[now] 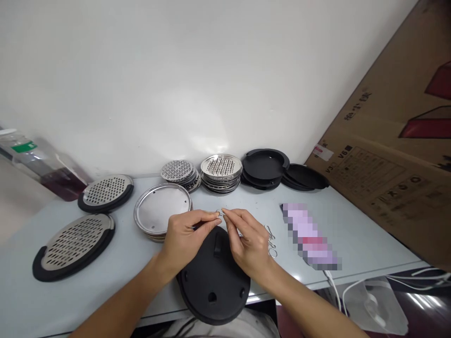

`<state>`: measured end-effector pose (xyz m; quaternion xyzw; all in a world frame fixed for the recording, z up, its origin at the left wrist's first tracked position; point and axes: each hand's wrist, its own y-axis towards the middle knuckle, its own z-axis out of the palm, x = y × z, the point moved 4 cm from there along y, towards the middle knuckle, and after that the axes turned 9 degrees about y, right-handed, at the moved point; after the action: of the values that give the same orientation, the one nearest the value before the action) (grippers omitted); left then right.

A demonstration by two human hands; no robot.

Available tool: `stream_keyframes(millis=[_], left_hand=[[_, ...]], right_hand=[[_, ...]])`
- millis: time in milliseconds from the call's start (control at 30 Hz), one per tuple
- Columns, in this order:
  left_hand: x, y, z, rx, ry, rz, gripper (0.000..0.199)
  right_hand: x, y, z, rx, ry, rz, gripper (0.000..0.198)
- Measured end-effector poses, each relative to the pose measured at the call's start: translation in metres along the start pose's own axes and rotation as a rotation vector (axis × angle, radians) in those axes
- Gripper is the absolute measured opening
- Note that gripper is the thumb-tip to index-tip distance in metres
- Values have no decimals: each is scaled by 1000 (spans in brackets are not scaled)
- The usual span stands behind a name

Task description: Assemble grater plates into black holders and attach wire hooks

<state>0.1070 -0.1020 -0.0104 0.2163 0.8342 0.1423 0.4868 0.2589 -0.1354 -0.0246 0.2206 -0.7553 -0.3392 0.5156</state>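
Note:
My left hand (190,234) and my right hand (248,239) meet fingertip to fingertip, both pinching a small bent wire clip (221,214). Most of the clip is hidden by the fingers. Just below them a round black plastic base (214,277) lies tilted over the table's front edge, its underside up, with a slot, a hole and small feet. Several loose wire clips (270,241) lie beside my right hand. To the left of my left hand stands a stack of round metal plates (162,206).
Grater discs (178,170) and shallow metal grater plates (221,166) are stacked by the wall, near black round trays (264,166). Black-rimmed graters (75,239) lie left, by a bottle (52,164). A blurred phone-like object (308,234) and a large carton (394,155) are at right.

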Motion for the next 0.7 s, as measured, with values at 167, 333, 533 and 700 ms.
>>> stream_keyframes(millis=[167,333,533,700], left_hand=[[-2,5,3,13,14,-4,10],[6,23,-13,155,86,-167,13],[-16,41,32,453,192,127,19],[-26,46,51,547,162,184,16]], right_hand=[[-12,13,1,6,181,282,24],[-25,29,-47,11,201,486,21],[-42,-3,-95,247,-236,570,23],[-62,-29,-92,314,-283,611,26]])
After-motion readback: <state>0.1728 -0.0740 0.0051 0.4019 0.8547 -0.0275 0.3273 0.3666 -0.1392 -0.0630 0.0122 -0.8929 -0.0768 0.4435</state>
